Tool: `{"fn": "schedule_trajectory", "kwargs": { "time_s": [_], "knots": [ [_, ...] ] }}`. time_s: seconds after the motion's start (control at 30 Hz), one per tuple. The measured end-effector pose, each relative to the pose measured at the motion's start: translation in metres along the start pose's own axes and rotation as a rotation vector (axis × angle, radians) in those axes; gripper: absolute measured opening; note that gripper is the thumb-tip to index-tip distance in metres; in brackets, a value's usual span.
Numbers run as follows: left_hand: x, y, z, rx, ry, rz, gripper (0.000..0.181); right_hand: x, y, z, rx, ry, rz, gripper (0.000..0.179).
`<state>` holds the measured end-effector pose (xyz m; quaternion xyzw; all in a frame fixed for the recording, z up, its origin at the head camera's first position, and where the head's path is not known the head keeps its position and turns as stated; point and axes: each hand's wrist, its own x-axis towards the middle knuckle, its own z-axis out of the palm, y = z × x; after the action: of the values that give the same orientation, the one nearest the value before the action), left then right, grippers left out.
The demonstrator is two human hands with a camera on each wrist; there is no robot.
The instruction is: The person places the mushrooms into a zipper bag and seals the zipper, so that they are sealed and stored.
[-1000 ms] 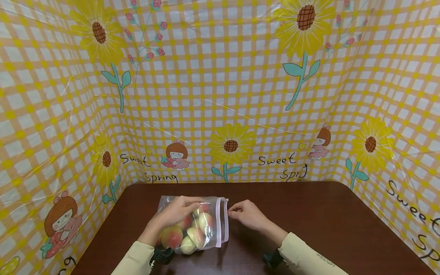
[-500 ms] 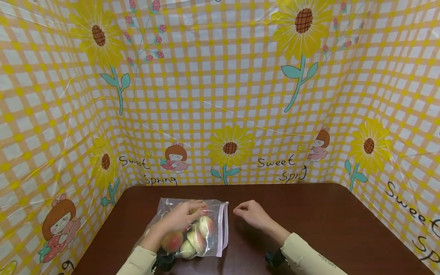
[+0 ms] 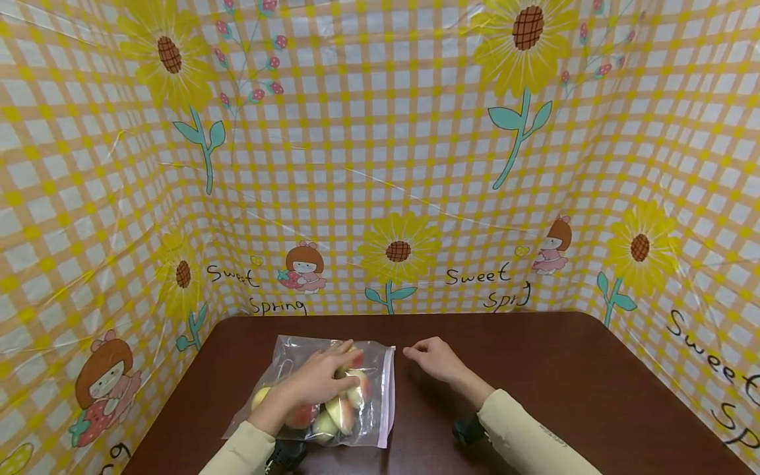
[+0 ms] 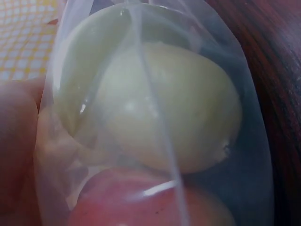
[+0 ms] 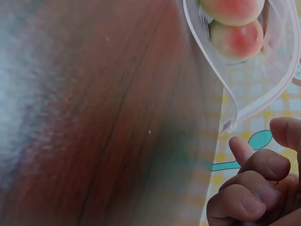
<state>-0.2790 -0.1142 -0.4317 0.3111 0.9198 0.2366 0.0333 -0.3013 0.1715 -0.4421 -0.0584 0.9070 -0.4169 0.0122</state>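
A clear zip bag [image 3: 297, 349] holding several peaches [image 3: 340, 415] lies on the table's left half, its pale pink zip strip [image 3: 388, 396] facing right. My left hand [image 3: 317, 376] rests on top of the bag with fingers spread over the fruit. In the left wrist view a pale fruit [image 4: 188, 108] and a red one [image 4: 141, 202] show through the plastic. Just right of the bag's far corner is my right hand [image 3: 438, 359], fingers loosely bent and holding nothing. From the right wrist, the bag's mouth gapes near a small zip end [image 5: 227, 127], close to my fingers [image 5: 240, 147].
The dark brown table [image 3: 534, 382] extends to the right of the bag. Checked cloth with sunflowers [image 3: 399, 251] hangs behind the table and along both sides. A dark wrist device [image 3: 469, 430] sits under my right forearm.
My right hand has drawn slightly away from the zip edge. My left hand's fingers have spread, and the bag has flattened and turned a little, its two zip edges now closer together.
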Motion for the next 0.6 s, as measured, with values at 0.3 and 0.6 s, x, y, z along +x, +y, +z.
{"fn": "schedule_trajectory", "kwargs": {
  "time_s": [0.3, 0.6],
  "knots": [
    [-0.001, 0.002, 0.003, 0.094, -0.03, -0.012, 0.068, 0.013, 0.003, 0.006, 0.033, -0.019, 0.08, 0.037],
    [-0.005, 0.005, 0.002, 0.155, -0.094, -0.021, 0.066, 0.023, 0.002, 0.011, 0.113, -0.063, 0.159, 0.036]
  ]
}}
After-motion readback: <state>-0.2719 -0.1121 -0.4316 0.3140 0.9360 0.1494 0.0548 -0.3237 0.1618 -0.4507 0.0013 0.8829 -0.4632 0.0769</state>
